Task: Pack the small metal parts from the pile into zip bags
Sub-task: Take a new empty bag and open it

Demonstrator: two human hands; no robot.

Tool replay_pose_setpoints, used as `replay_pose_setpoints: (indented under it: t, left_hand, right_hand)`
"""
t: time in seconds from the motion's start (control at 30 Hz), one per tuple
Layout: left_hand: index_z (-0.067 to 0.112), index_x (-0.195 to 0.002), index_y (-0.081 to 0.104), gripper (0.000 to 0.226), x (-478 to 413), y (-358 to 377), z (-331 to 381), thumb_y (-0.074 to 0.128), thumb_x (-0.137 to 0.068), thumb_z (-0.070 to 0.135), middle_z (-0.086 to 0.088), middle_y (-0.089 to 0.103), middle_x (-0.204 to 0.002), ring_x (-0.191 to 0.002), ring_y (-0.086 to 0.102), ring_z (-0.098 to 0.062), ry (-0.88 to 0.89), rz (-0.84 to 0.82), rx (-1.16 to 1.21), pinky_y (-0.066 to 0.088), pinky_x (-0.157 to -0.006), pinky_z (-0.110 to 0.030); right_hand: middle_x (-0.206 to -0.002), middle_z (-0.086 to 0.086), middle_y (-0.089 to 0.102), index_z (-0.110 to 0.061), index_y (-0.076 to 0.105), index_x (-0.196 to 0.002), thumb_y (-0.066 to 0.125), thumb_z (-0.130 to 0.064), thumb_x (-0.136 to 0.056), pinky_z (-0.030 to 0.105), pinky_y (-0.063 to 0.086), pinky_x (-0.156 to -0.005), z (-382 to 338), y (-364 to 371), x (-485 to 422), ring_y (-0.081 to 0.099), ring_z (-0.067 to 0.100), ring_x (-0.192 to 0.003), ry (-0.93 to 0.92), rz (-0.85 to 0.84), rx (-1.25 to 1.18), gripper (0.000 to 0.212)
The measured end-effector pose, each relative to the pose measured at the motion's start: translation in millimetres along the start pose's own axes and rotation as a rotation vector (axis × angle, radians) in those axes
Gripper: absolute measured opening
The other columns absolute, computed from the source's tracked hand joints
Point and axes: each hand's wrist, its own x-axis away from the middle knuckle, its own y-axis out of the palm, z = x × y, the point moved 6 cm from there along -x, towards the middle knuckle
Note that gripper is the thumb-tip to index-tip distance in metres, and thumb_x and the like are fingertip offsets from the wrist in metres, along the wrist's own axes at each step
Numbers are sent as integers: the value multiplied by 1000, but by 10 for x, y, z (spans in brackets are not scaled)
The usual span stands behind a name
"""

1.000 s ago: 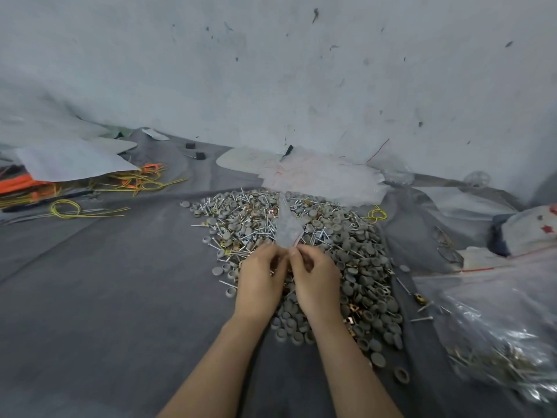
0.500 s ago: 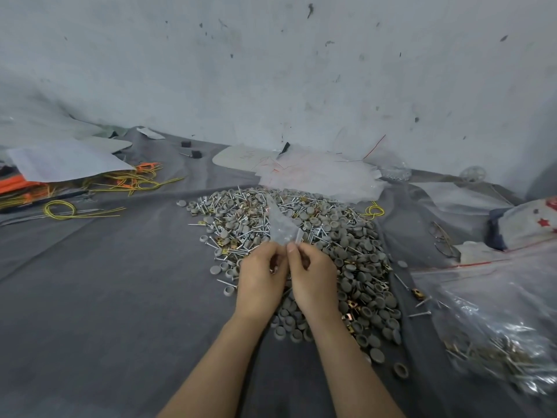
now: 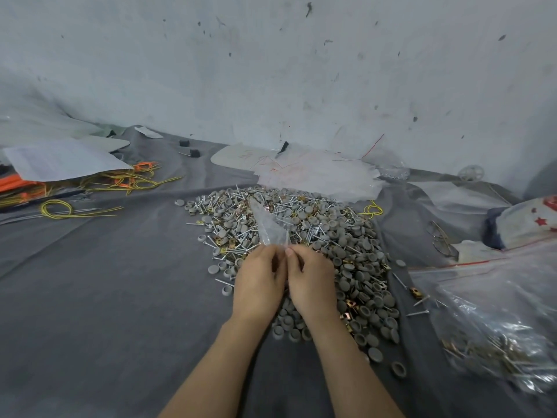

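**Small zip bag pinched at its mouth by both hands, over the pile**

The clear zip bag (image 3: pixel 269 226) is held by its near edge between the left hand (image 3: pixel 259 279) and the right hand (image 3: pixel 312 276), with fingers curled onto the plastic from either side. Its long axis runs away from the hands, up and slightly left, so its far corner lies over the pile of small metal parts (image 3: pixel 346 245). That pile is spread on the grey cloth (image 3: pixel 105 297) beneath and to the right of the hands (the right hand is judged nearer its bulk). Whether the mouth is parted cannot be made out, since the fingertips are mostly hidden behind the knuckles, and nothing is seen inside. A larger filled bag (image 3: pixel 497 327) is cut off at the right edge.
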Motion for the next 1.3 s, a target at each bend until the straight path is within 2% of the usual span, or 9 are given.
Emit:
replay_pose_setpoints:
  t: [0.2, 0.53, 0.73, 0.9, 1.0, 1.1, 1.2, 1.23, 1.3]
  left_hand:
    - [18, -71, 43, 25, 8, -68, 137, 57, -92, 17, 4, 48, -72, -65, 43, -17, 140, 114, -117, 36, -56, -33]
    - [20, -70, 39, 29, 16, -80, 207, 58, -91, 14, 5, 43, -71, -65, 41, -18, 174, 114, -112, 33, -57, -32]
    - [15, -68, 43, 27, -21, -238, 88, 62, -86, 11, 5, 45, -70, -68, 42, -17, 28, 218, -75, 30, -60, -29]
    - [12, -75, 53, 16, -8, -219, 108, 63, -87, 13, 2, 53, -78, -72, 49, -20, 14, 252, -116, 40, -61, -35]
    - [11, -79, 57, 11, 1, -275, 113, 60, -89, 13, -1, 55, -81, -73, 51, -23, 66, 255, -109, 41, -60, -37]
    - [7, -80, 61, 12, 23, -288, 240, 53, -86, 14, -3, 55, -79, -70, 50, -23, 201, 247, -116, 42, -57, -39]
    - [3, -81, 61, 15, 75, -270, 413, 52, -88, 12, -7, 55, -77, -65, 48, -24, 415, 264, -137, 43, -54, -40]
    - [3, -82, 62, 13, 81, -258, 450, 53, -89, 10, -7, 55, -78, -66, 48, -24, 459, 257, -143, 43, -55, -40]
    - [3, -85, 64, 5, 97, -195, 511, 61, -87, 6, -8, 58, -82, -69, 50, -26, 532, 204, -161, 43, -59, -41]
  right_hand:
    - [-56, -8, 48, -18, 50, -67, 49, -14, -96, 17, 32, -50, 1, -37, -12, 43, 4, -50, 11, 30, 62, 29]
    - [-61, -7, 48, -19, 48, -71, 43, -21, -98, 26, 28, -56, -10, -31, -15, 47, 15, -58, 34, 7, 137, 28]
    - [-69, -1, 52, -11, 55, -82, 43, -21, -100, 26, 31, -56, 166, -222, -76, 50, 18, -64, 96, 85, 221, 23]
    - [-71, -10, 58, -14, 50, -93, 58, -18, -93, 13, 43, -58, -107, -295, -22, 56, 2, -62, -32, 217, -128, 9]
    - [-85, -13, 66, -24, 57, -95, 54, -28, -95, 11, 48, -73, -250, -120, 11, 63, -4, -80, -79, -5, -242, 5]
    - [-91, -23, 68, -24, 54, -120, 49, -46, -93, 11, 48, -80, -291, 49, 46, 62, -8, -92, 10, -197, -472, 35]
    - [-93, -1, 70, -12, 60, -111, 47, -59, -89, 28, 52, -82, -190, 31, -22, 67, 12, -93, 115, -215, -677, 54]
    - [-102, 4, 70, -12, 63, -111, 48, -64, -84, 34, 50, -89, -177, 39, -32, 65, 15, -100, 148, -249, -743, 61]
    - [-128, 5, 61, -13, 55, -131, 54, -71, -71, 33, 42, -104, -161, 41, -36, 57, 12, -118, 289, -296, -994, 83]
